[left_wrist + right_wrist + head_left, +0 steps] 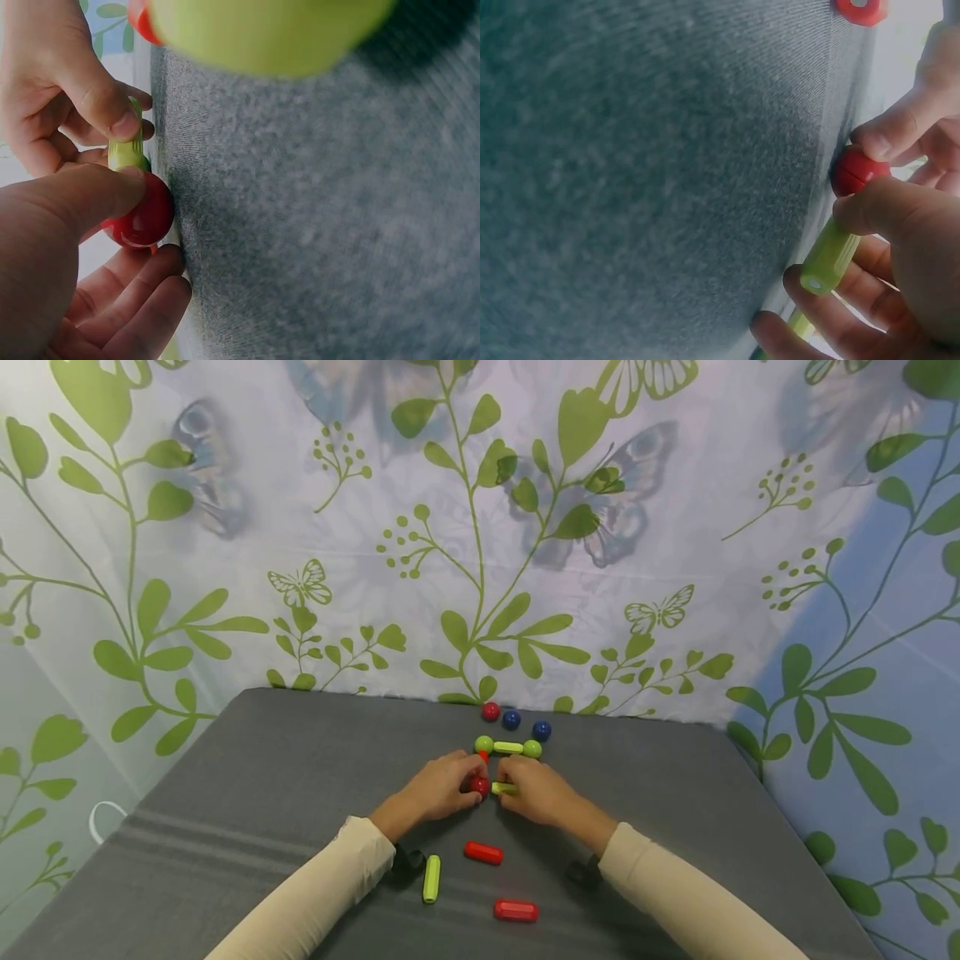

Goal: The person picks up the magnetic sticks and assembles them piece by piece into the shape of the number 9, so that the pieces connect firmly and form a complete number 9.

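Observation:
In the head view my left hand pinches a glossy red ball between thumb and fingers. My right hand grips a short yellow-green rod with thumb and fingertips. One end of that rod lies right at the red ball; whether the two are joined I cannot tell. Just beyond the hands, a yellow-green rod lies between two green balls, the left ball and the right ball. From the left green ball a red rod runs toward the held red ball, partly hidden by my left fingers.
At the back of the grey table sit a red ball and two blue balls. Nearer me lie a red rod, another red rod and a yellow-green rod. A leaf-patterned curtain hangs behind.

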`<state>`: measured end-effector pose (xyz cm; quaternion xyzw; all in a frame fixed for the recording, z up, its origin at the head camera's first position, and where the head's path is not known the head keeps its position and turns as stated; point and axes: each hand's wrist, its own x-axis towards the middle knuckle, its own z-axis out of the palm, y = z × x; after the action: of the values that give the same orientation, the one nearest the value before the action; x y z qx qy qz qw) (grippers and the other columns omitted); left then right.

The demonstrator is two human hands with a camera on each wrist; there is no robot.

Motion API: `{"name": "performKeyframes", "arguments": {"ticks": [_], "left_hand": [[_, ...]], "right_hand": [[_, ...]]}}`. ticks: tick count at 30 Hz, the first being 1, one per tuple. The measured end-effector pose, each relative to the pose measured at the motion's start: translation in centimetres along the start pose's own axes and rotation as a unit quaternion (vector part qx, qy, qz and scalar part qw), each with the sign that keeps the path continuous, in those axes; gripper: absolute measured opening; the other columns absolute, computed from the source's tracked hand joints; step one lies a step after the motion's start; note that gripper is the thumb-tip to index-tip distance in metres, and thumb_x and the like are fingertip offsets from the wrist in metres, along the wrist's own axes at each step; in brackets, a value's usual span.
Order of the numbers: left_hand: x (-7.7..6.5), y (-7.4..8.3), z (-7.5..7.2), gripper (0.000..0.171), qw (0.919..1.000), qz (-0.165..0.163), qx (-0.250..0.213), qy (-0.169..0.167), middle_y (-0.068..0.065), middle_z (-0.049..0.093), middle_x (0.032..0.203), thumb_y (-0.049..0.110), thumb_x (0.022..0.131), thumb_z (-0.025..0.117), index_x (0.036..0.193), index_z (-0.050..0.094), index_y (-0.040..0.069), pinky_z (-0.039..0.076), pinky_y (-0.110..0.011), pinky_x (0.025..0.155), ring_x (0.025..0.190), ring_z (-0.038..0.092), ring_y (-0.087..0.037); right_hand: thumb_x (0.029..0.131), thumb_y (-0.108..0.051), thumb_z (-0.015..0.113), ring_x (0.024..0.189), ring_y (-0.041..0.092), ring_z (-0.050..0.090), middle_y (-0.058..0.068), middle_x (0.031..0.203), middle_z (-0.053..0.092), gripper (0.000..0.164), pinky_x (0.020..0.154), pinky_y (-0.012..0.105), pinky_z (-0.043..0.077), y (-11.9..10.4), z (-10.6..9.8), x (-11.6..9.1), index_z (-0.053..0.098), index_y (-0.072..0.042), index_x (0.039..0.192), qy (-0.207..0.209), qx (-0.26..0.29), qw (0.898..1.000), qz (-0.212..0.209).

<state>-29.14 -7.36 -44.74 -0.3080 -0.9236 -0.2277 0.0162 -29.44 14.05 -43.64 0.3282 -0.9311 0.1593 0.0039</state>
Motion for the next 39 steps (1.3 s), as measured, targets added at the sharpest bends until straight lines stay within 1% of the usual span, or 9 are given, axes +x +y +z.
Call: {"name": "performKeyframes", "arguments": {"ticks": [13, 21, 25, 28, 30, 32, 34, 37, 39], "left_hand": [[0.1, 0.1, -0.2, 0.022, 1.0000, 0.003, 0.000, 0.002, -0.002, 0.059, 0.101, 0.022, 0.090, 0.079, 0.106, 0.063, 0.020, 0.049, -0.042, 0.078, 0.087, 0.056, -0.018], [0.0, 0.0, 0.1, 0.023, 1.0000, 0.000, 0.003, 0.003, -0.002, 0.060, 0.103, 0.022, 0.090, 0.079, 0.107, 0.063, 0.020, 0.049, -0.043, 0.078, 0.087, 0.057, -0.018], [0.1, 0.0, 0.2, 0.024, 1.0000, 0.002, 0.001, 0.004, -0.002, 0.060, 0.103, 0.022, 0.090, 0.079, 0.108, 0.063, 0.020, 0.049, -0.043, 0.078, 0.087, 0.057, -0.018], [0.1, 0.0, 0.2, 0.023, 1.0000, 0.006, 0.001, 0.006, -0.001, 0.059, 0.102, 0.022, 0.090, 0.078, 0.108, 0.063, 0.020, 0.049, -0.044, 0.077, 0.087, 0.057, -0.018], [0.1, 0.0, 0.1, 0.023, 0.9999, 0.006, 0.002, 0.009, -0.001, 0.059, 0.102, 0.022, 0.091, 0.078, 0.109, 0.064, 0.020, 0.049, -0.044, 0.078, 0.087, 0.057, -0.018], [0.0, 0.0, 0.0, 0.023, 0.9999, 0.006, 0.001, 0.012, -0.001, 0.059, 0.102, 0.021, 0.091, 0.078, 0.109, 0.064, 0.020, 0.049, -0.045, 0.079, 0.088, 0.058, -0.019], [-0.1, 0.0, 0.0, 0.024, 0.9999, 0.004, -0.001, 0.013, -0.002, 0.059, 0.104, 0.021, 0.091, 0.078, 0.109, 0.063, 0.019, 0.049, -0.046, 0.081, 0.089, 0.058, -0.020], [-0.2, 0.0, 0.0, 0.025, 0.9999, 0.002, -0.003, 0.012, -0.003, 0.060, 0.105, 0.022, 0.091, 0.078, 0.110, 0.063, 0.020, 0.050, -0.047, 0.083, 0.091, 0.059, -0.021], [-0.2, -0.1, 0.2, 0.025, 0.9999, 0.002, -0.001, 0.011, -0.003, 0.060, 0.106, 0.023, 0.091, 0.078, 0.110, 0.063, 0.020, 0.050, -0.047, 0.083, 0.091, 0.059, -0.021]], "right_hand": [[0.087, -0.010, 0.078, 0.070, 0.012, 0.052, -0.003, 0.087, 0.054, 0.018, 0.063, 0.033, 0.047, -0.1, 0.1, 0.1, 0.061, -0.015, 0.092, 0.012, -0.010, 1.000, -0.007], [0.087, -0.010, 0.077, 0.072, 0.013, 0.052, -0.003, 0.087, 0.053, 0.018, 0.065, 0.034, 0.047, 0.0, 0.2, -0.1, 0.061, -0.015, 0.093, 0.015, -0.013, 1.000, -0.007], [0.088, -0.019, 0.079, 0.072, 0.012, 0.051, -0.004, 0.089, 0.051, 0.019, 0.063, 0.031, 0.046, -0.8, 0.3, -0.9, 0.062, -0.016, 0.096, 0.043, -0.070, 0.997, -0.012], [0.086, -0.026, 0.080, 0.073, 0.014, 0.053, -0.004, 0.089, 0.052, 0.022, 0.060, 0.032, 0.046, -2.5, 0.4, -2.2, 0.063, -0.015, 0.097, 0.076, -0.122, 0.989, -0.047], [0.086, -0.030, 0.079, 0.073, 0.014, 0.054, -0.004, 0.089, 0.053, 0.023, 0.060, 0.033, 0.046, -3.8, 0.6, -3.2, 0.065, -0.016, 0.096, 0.081, -0.139, 0.984, -0.081], [0.088, -0.033, 0.077, 0.072, 0.012, 0.054, -0.005, 0.089, 0.054, 0.021, 0.060, 0.031, 0.045, -5.0, 0.8, -4.2, 0.065, -0.017, 0.095, 0.067, -0.136, 0.982, -0.109], [0.089, -0.035, 0.075, 0.072, 0.009, 0.052, -0.007, 0.089, 0.054, 0.021, 0.060, 0.029, 0.045, -6.0, 0.9, -4.8, 0.066, -0.018, 0.097, 0.042, -0.126, 0.984, -0.122], [0.091, -0.036, 0.075, 0.071, 0.005, 0.049, -0.009, 0.089, 0.052, 0.021, 0.060, 0.025, 0.044, -7.0, 1.0, -5.5, 0.065, -0.019, 0.099, 0.005, -0.111, 0.987, -0.115], [0.090, -0.035, 0.077, 0.071, 0.004, 0.048, -0.010, 0.089, 0.051, 0.022, 0.060, 0.024, 0.044, -7.3, 1.1, -5.7, 0.065, -0.019, 0.100, -0.008, -0.103, 0.989, -0.106]]}}
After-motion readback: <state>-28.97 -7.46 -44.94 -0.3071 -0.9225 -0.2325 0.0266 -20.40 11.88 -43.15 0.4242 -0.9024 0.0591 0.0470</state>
